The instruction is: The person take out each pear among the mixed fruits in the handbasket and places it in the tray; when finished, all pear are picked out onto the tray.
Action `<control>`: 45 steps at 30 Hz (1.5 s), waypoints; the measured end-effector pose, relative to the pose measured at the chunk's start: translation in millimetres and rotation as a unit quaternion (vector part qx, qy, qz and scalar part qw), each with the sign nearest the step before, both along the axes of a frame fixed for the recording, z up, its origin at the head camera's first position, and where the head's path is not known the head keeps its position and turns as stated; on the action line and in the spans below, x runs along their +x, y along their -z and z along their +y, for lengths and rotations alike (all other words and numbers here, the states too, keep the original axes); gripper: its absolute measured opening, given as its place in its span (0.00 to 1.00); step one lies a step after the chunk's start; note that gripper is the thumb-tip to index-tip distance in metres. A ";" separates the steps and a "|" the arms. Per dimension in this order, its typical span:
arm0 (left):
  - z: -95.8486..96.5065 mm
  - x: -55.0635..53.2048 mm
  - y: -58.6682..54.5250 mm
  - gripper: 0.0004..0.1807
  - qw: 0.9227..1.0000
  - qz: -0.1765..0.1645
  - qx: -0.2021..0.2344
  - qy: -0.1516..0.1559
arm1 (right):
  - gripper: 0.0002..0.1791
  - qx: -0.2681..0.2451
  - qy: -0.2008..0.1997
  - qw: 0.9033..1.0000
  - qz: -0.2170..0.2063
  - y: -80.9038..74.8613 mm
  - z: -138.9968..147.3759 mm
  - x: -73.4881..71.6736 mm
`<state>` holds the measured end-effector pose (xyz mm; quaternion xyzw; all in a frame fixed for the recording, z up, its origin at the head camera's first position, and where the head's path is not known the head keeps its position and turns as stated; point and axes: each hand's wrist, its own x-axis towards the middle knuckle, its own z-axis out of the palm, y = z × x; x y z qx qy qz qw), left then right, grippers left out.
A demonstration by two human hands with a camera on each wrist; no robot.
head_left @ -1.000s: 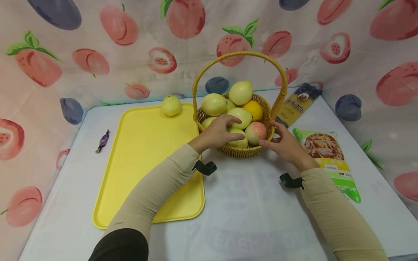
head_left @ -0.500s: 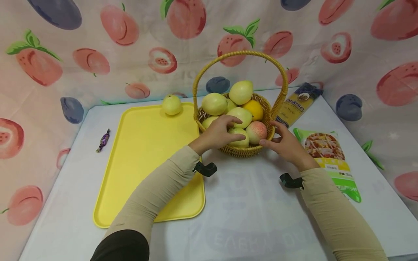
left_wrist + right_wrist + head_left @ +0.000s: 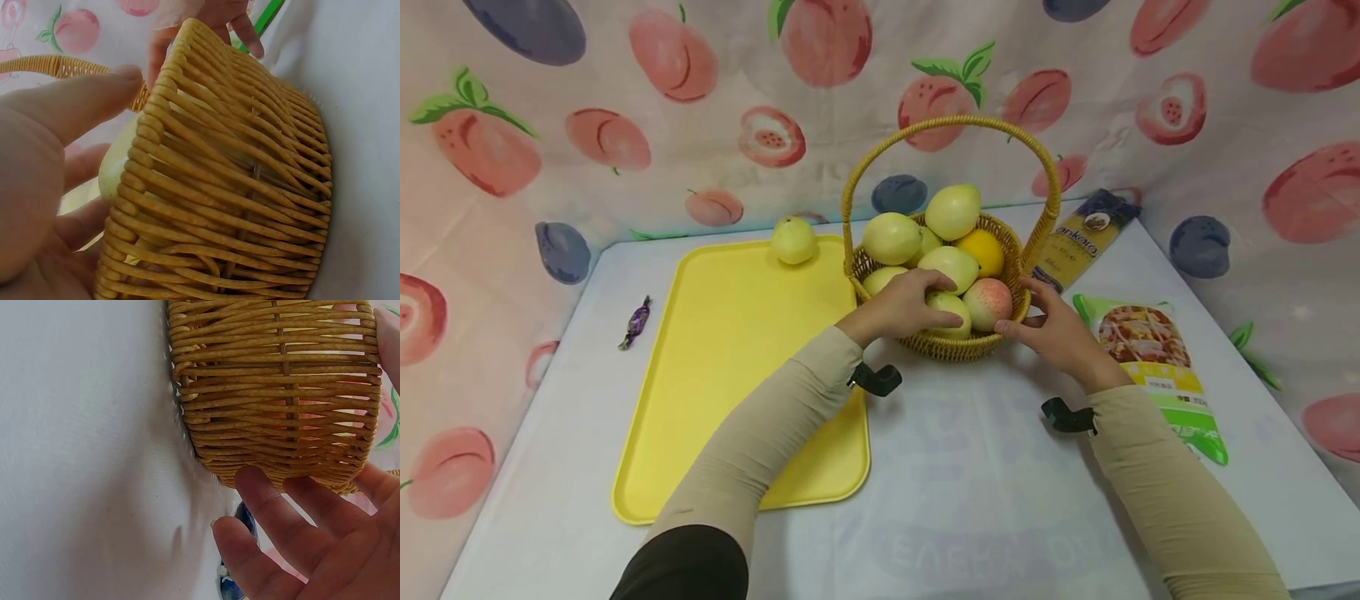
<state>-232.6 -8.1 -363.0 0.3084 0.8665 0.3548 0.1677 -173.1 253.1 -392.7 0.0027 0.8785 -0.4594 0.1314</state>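
Note:
A wicker basket [image 3: 952, 348] with a tall arched handle holds several pale green fruits, a peach [image 3: 989, 302] and an orange [image 3: 981, 252]. Over the basket's near left side my left hand [image 3: 904, 305] reaches in, thumb and fingers spread loosely around a pale green fruit [image 3: 112, 170]. Its thumb extends past the rim in the left wrist view; firm contact with the fruit cannot be made out. At the basket's right side my right hand [image 3: 1054, 329] holds the rim and wall, thumb toward the front. Its lower fingers [image 3: 262, 494] lie along the woven wall.
Left of the basket lies a yellow tray [image 3: 741, 375], with another pale green fruit [image 3: 793, 240] at its back edge. A purple wrapped candy [image 3: 636, 322] lies farther left. On the right are a pasta packet [image 3: 1086, 242] and a green-and-yellow food bag [image 3: 1157, 375].
My left hand has shifted very slightly right, and its fingertips sit a little lower over the fruit. The right hand and the basket stay in place.

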 end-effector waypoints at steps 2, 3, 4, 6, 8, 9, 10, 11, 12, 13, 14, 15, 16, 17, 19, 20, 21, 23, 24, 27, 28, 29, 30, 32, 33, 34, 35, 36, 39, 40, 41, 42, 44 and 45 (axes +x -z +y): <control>0.7 -1.2 0.4 0.30 1.000 0.001 -0.004 0.000 | 0.58 0.000 -0.002 1.000 0.002 -0.2 0.3 -0.1; 0.9 -1.5 0.4 0.30 1.000 0.002 -0.007 -0.001 | 0.58 0.000 -0.002 1.000 0.003 -0.4 0.4 -0.2; 1.1 -1.8 0.3 0.29 1.000 0.002 -0.011 -0.003 | 0.58 0.001 -0.002 1.000 0.004 -0.5 0.4 -0.3; 1.8 -1.8 0.1 0.29 1.000 0.002 -0.017 -0.005 | 0.58 0.001 -0.003 1.000 0.004 -0.4 0.5 -0.5; 2.4 -1.7 -0.2 0.29 1.000 0.002 -0.024 -0.005 | 0.58 0.003 -0.003 1.000 0.004 -0.1 0.8 -0.5; 2.8 -1.5 -0.4 0.29 1.000 0.002 -0.027 -0.003 | 0.58 0.003 -0.004 1.000 0.004 0.0 0.9 -0.5; 3.3 -1.4 -0.4 0.29 1.000 0.002 -0.029 -0.002 | 0.58 0.003 -0.005 1.000 0.004 0.2 1.1 -0.4; 3.7 -1.2 -0.4 0.29 1.000 0.002 -0.031 -0.001 | 0.58 0.004 -0.005 1.000 0.004 0.3 1.2 -0.3; 4.0 -1.0 -0.7 0.29 0.999 0.002 -0.033 0.000 | 0.58 0.005 -0.005 1.000 0.004 0.4 1.3 -0.2; 4.2 -0.8 -0.7 0.29 0.999 0.001 -0.035 -0.001 | 0.58 0.004 -0.005 1.000 0.004 0.4 1.5 -0.2; 4.5 -0.7 -0.7 0.29 0.999 0.001 -0.037 -0.001 | 0.58 0.005 -0.005 1.000 0.004 0.4 1.5 -0.2; 4.6 -0.6 -0.7 0.29 0.999 0.001 -0.040 -0.002 | 0.58 0.004 -0.005 1.000 0.004 0.3 1.5 -0.2; 4.6 -0.7 -0.9 0.29 0.999 0.001 -0.042 -0.003 | 0.58 0.003 -0.004 1.000 0.004 0.1 1.2 -0.5; 4.6 -0.7 -1.1 0.29 0.999 0.001 -0.045 -0.004 | 0.58 0.003 -0.004 1.000 0.004 -0.1 1.0 -0.7; 4.6 -1.1 -1.2 0.29 0.999 0.004 -0.050 -0.004 | 0.58 0.001 -0.004 1.000 0.004 -0.6 0.5 -1.2; 4.7 -1.2 -1.5 0.29 0.999 0.004 -0.053 -0.003 | 0.59 0.000 -0.004 1.000 0.003 -0.7 0.3 -1.4; 4.8 -1.1 -1.9 0.30 0.999 0.005 -0.054 -0.001 | 0.59 -0.002 -0.004 1.000 0.003 -0.7 0.2 -1.5; 5.1 -1.0 -2.1 0.30 0.998 0.006 -0.058 0.001 | 0.59 -0.002 -0.005 1.000 0.001 -0.6 0.1 -1.6; 5.1 -0.9 -2.2 0.30 0.998 0.007 -0.060 0.001 | 0.59 -0.003 -0.005 1.000 0.000 -0.5 0.2 -1.6; 4.7 0.2 -2.7 0.29 0.998 0.008 -0.066 -0.006 | 0.59 -0.001 -0.003 1.000 -0.002 -0.2 0.3 -1.5; 4.4 0.6 -2.9 0.29 0.998 0.008 -0.067 -0.008 | 0.59 0.000 -0.003 1.000 -0.002 -0.1 0.3 -1.4; 4.2 0.8 -3.1 0.29 0.998 0.007 -0.068 -0.010 | 0.59 0.001 -0.003 1.000 -0.001 0.0 0.3 -1.3; 4.0 1.1 -3.4 0.29 0.998 0.007 -0.069 -0.012 | 0.60 0.000 -0.003 1.000 -0.001 0.1 0.3 -1.1; 4.1 1.4 -4.0 0.29 0.997 0.007 -0.070 -0.012 | 0.60 0.001 -0.002 1.000 -0.001 0.2 0.7 -0.8; 4.0 1.3 -4.0 0.29 0.997 0.006 -0.071 -0.012 | 0.60 -0.001 -0.002 1.000 -0.001 0.2 0.8 -0.7; 4.2 1.4 -4.4 0.29 0.997 0.004 -0.074 -0.012 | 0.60 -0.001 -0.002 1.000 -0.001 0.2 0.8 -0.6; 4.3 1.4 -4.7 0.30 0.997 0.003 -0.077 -0.012 | 0.59 -0.002 -0.002 1.000 -0.001 0.1 0.8 -0.5; 4.1 1.4 -5.1 0.30 0.997 0.001 -0.080 -0.012 | 0.60 -0.003 -0.002 1.000 -0.002 0.2 0.7 -0.4; 3.9 1.3 -6.4 0.30 0.996 -0.007 -0.090 -0.011 | 0.59 -0.005 -0.002 1.000 -0.004 0.1 0.5 -0.4; 3.9 1.2 -6.9 0.31 0.996 -0.009 -0.094 -0.010 | 0.59 -0.005 -0.002 1.000 -0.005 0.2 0.4 -0.5; 3.9 0.9 -7.2 0.31 0.995 -0.010 -0.096 -0.008 | 0.59 -0.005 -0.002 1.000 -0.005 0.2 0.4 -0.7; 4.0 0.5 -7.3 0.31 0.995 -0.012 -0.099 -0.008 | 0.59 -0.005 -0.002 1.000 -0.006 0.3 0.4 -1.0; 4.7 0.0 -7.2 0.32 0.994 -0.014 -0.105 -0.005 | 0.59 -0.003 -0.001 1.000 -0.005 0.4 0.5 -1.5; 5.1 -0.5 -6.9 0.33 0.994 -0.015 -0.107 -0.004 | 0.59 -0.003 -0.001 1.000 -0.004 0.4 0.5 -1.6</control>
